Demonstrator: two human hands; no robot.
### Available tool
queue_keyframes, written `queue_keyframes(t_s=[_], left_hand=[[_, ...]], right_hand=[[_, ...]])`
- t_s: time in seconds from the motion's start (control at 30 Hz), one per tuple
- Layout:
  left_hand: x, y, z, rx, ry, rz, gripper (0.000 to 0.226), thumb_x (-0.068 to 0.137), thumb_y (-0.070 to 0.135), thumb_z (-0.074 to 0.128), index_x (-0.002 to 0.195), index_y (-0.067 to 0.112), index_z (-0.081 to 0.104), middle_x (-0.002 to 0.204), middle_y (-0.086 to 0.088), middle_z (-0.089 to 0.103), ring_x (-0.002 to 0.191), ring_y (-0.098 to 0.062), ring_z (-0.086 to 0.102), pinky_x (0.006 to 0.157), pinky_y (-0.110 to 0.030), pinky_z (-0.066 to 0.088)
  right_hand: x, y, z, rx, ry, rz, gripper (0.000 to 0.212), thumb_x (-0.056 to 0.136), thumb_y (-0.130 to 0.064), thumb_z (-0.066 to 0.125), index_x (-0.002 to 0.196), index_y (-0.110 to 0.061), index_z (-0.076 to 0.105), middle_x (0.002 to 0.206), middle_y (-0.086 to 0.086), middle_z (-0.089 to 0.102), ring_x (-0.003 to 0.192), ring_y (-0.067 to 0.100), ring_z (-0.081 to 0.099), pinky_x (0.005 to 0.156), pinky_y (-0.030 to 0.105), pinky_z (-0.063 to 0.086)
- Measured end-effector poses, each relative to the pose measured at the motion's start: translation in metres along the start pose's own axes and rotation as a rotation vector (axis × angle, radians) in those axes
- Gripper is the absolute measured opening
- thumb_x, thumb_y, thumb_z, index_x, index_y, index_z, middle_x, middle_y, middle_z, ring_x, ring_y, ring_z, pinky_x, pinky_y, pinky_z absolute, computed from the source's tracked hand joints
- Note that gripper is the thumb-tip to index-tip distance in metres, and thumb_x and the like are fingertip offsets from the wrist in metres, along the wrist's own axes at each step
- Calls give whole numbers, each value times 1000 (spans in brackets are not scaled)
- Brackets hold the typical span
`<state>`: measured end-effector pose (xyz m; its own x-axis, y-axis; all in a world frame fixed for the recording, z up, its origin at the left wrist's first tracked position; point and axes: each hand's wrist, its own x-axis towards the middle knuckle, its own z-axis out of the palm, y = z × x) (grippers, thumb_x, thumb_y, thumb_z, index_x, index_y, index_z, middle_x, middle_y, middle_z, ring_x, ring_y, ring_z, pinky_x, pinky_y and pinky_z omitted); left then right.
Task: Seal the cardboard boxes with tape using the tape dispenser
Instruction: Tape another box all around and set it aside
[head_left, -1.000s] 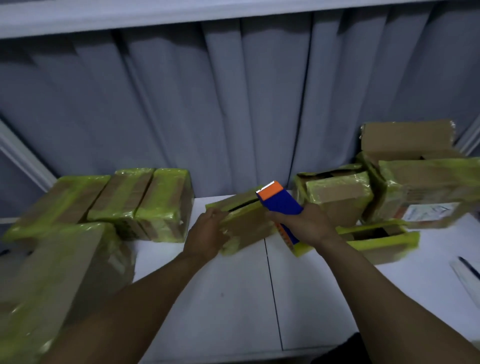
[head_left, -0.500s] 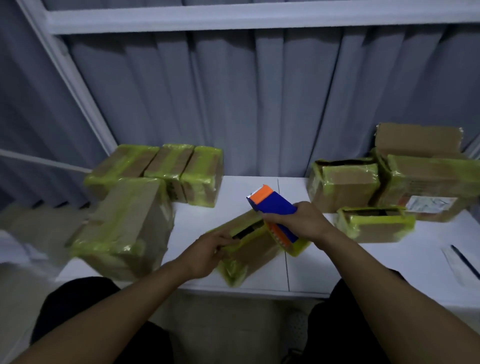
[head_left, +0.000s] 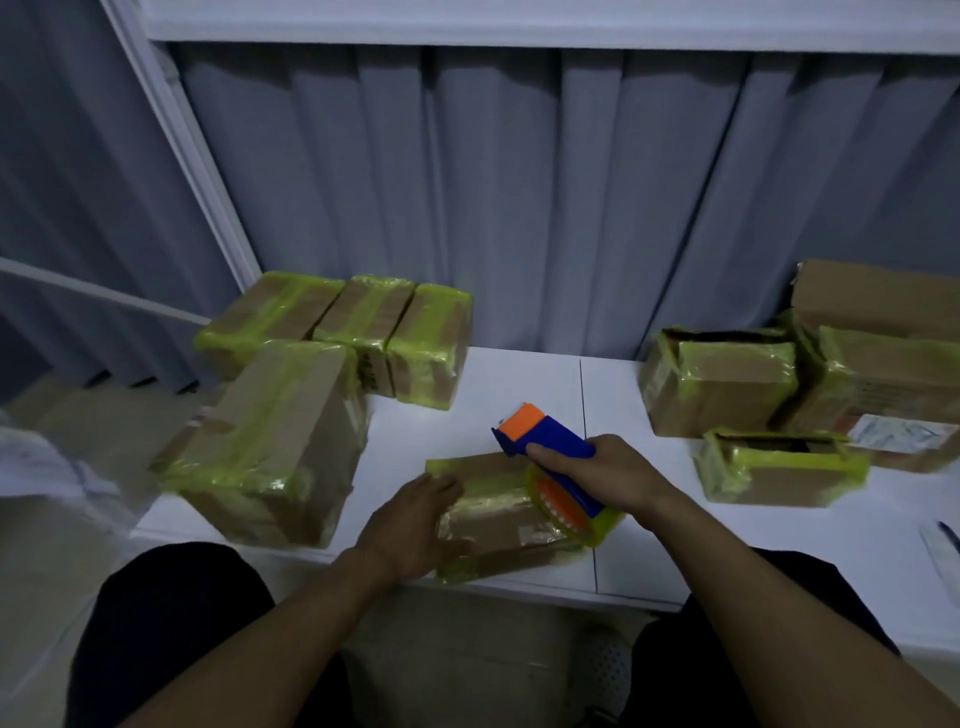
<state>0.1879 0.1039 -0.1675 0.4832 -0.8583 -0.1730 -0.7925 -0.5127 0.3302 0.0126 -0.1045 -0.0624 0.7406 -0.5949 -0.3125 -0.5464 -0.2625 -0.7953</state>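
A white table fills the lower middle of the frame, with a grey curtain behind it. At centre left stands a large taped box. Just left of centre, the left hand lies flat, fingers straight, on the left end of a small cardboard box. This box is banded in yellow-green tape and sits at the table's near edge, its long axis running left to right.

Over the box's right end is the blue and orange tape dispenser. Its long axis slants from the tape roll at lower right to the orange tip at upper left. The right hand wraps its fingers round the blue handle.

Half a second earlier the small box was tipped up with its opening showing; now it lies flatter. At right sit two open boxes.
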Motion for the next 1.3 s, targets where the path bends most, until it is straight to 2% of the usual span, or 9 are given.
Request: queue_keyframes(t_s=[0.2, 0.3, 0.4, 0.5, 0.8, 0.93, 1.03, 1.17, 1.3], left_hand=[[1, -1, 1, 122, -165, 165, 102, 72, 90, -5, 157, 34, -11, 164, 15, -13, 150, -22, -19, 123, -44, 17], [0, 4, 5, 140, -153, 153, 82, 92, 76, 13, 156, 31, -14, 164, 13, -18, 148, -19, -26, 124, -47, 9], [-5, 6, 7, 140, 19, 69, 79, 96, 68, 36, 159, 29, 9, 165, 9, 11, 153, -17, -1, 119, -43, 28], [-11, 8, 14, 124, 129, 36, 74, 93, 71, 36, 154, 28, 33, 157, 9, 37, 150, -16, 22, 108, -39, 42], [-8, -6, 23, -91, 17, 115, 73, 99, 50, 52, 157, 33, 12, 161, 22, 7, 146, -6, -6, 116, -35, 35], [-5, -4, 8, -345, -55, 31, 86, 74, 81, 35, 150, 46, 17, 152, 30, 12, 144, -2, 2, 117, -27, 20], [0, -8, 2, -481, -33, -31, 64, 84, 73, 49, 142, 50, 36, 149, 27, 31, 140, 0, 23, 118, -28, 26], [4, 1, -7, -681, 257, -173, 27, 99, 39, 56, 122, 33, 70, 122, 19, 67, 114, -2, 62, 101, -26, 49], [-4, 31, -41, -1054, 303, -227, 25, 99, 39, 55, 102, 28, 77, 98, 17, 74, 87, -6, 71, 78, -29, 54]], right_hand=[[15, -5, 11, -29, 6, -88, 61, 80, -73, 68, 91, -13, 70, 81, -1, 75, 71, 14, 73, 65, 24, 53], [24, -5, 18, -66, -37, -84, 55, 82, -70, 68, 87, -15, 68, 79, -2, 74, 67, 12, 71, 62, 22, 50], [32, -4, 21, -116, -78, -66, 52, 84, -69, 68, 85, -17, 68, 77, -4, 73, 64, 9, 69, 59, 19, 48], [38, -6, 19, -215, -97, -50, 59, 79, -74, 68, 86, -15, 70, 79, -2, 73, 67, 11, 70, 61, 21, 50], [48, -16, 7, -402, -272, -36, 53, 89, -70, 60, 97, -18, 64, 92, 0, 72, 80, 15, 70, 71, 27, 53], [44, -9, 15, -393, -127, -96, 65, 74, -84, 60, 85, -20, 64, 79, -2, 71, 67, 11, 67, 61, 22, 48], [44, -9, 16, -378, -115, -122, 75, 62, -90, 58, 83, -18, 66, 76, -1, 72, 67, 12, 69, 60, 23, 50], [35, -9, 5, -286, -124, -149, 66, 67, -82, 65, 79, -18, 67, 70, -4, 71, 57, 6, 65, 58, 21, 48], [21, -3, -3, -188, -138, -223, 56, 72, -72, 72, 84, -17, 69, 71, -3, 72, 60, 8, 67, 59, 20, 49]])
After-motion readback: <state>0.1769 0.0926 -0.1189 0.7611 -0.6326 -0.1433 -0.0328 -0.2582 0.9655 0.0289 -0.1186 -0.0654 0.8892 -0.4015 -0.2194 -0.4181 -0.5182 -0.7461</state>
